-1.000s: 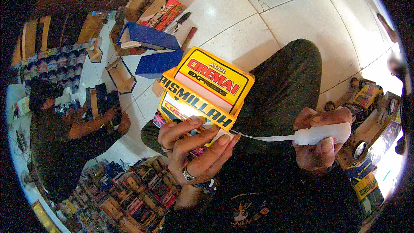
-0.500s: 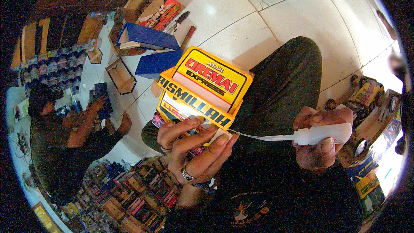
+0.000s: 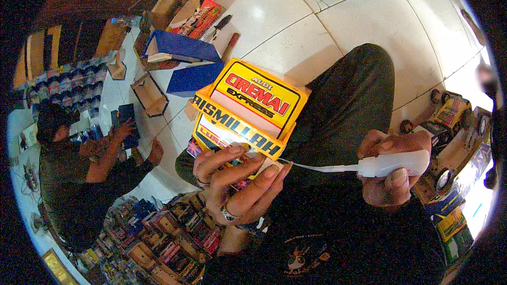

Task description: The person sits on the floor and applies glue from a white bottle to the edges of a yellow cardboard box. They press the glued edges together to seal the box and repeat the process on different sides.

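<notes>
So, in the head view, a yellow, box-shaped toy truck piece with bold lettering [image 3: 256, 97] is held up roughly mid-picture, in front of a bent knee in dark trousers [image 3: 356, 82]. Its lower edge is pinched by the left hand [image 3: 237, 184], so that grip is closed on the piece, with a ring worn on one finger. A white plastic squeeze bottle [image 3: 398, 163] is clasped in the right hand's [image 3: 377, 192] grip, lying sideways. Its long, thin, pale nozzle [image 3: 322, 168] is pointed left, with the tip right at the piece's lower right corner, next to the left fingertips; whether anything is touched by it can't really be told.

Beyond the piece, two dark blue, angular boxes [image 3: 185, 46] and an open, brown tray with a dark rim [image 3: 149, 95] are set on the white tiled floor [image 3: 369, 21]. Over on the left, a dark blue, flat panel [image 3: 124, 121] is handled by a seated co-worker [image 3: 74, 174]. A yellow-and-black toy truck [image 3: 451, 115] is parked off to the right.
</notes>
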A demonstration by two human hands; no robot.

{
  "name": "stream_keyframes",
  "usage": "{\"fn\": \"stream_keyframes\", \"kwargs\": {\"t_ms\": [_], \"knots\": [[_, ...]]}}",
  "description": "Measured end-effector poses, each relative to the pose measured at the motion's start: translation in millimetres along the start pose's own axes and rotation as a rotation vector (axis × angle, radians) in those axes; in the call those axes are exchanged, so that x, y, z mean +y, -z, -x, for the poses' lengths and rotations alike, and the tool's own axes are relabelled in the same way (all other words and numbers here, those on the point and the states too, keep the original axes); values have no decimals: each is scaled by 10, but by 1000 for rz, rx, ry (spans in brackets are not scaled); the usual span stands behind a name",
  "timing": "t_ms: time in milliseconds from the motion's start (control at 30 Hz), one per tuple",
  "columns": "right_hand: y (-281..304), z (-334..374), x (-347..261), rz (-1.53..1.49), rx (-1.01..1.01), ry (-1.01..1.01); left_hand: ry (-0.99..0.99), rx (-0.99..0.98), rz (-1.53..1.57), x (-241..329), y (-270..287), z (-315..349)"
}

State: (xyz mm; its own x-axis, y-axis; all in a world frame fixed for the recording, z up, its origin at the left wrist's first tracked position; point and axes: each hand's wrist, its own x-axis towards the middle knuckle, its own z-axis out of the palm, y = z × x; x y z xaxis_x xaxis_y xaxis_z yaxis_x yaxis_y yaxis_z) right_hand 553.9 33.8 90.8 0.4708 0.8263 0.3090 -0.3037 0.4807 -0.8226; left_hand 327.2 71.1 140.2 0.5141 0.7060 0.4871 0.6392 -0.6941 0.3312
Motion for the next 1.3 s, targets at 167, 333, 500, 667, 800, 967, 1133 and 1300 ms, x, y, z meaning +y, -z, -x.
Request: {"fn": "stream_keyframes", "kwargs": {"t_ms": [167, 333, 500, 667, 800, 967, 1133, 1300], "knots": [[-21, -13, -18, -7, 19, -1, 6, 15, -7, 18, -14, -13], [-31, -6, -38, -7, 55, -33, 22, 16, -18, 26, -20, -21], [7, 12, -17, -10, 19, -33, 17, 1, -23, 34, -13, -17], [28, 21, 23, -30, 10, -43, 4, 50, 9, 11, -70, -13], [63, -13, 12, -47, 1, -46, 13, 32, 14, 17, -72, -28], [107, -82, -23, -179, 30, -72, 29, 39, -2, 72, -87, -80], [58, -105, -42, -166, 362, -163, -16, 72, 11, 78, -155, -107], [71, -117, -25, -84, 288, -176, 24, 75, 33, 60, -213, -57]]}}
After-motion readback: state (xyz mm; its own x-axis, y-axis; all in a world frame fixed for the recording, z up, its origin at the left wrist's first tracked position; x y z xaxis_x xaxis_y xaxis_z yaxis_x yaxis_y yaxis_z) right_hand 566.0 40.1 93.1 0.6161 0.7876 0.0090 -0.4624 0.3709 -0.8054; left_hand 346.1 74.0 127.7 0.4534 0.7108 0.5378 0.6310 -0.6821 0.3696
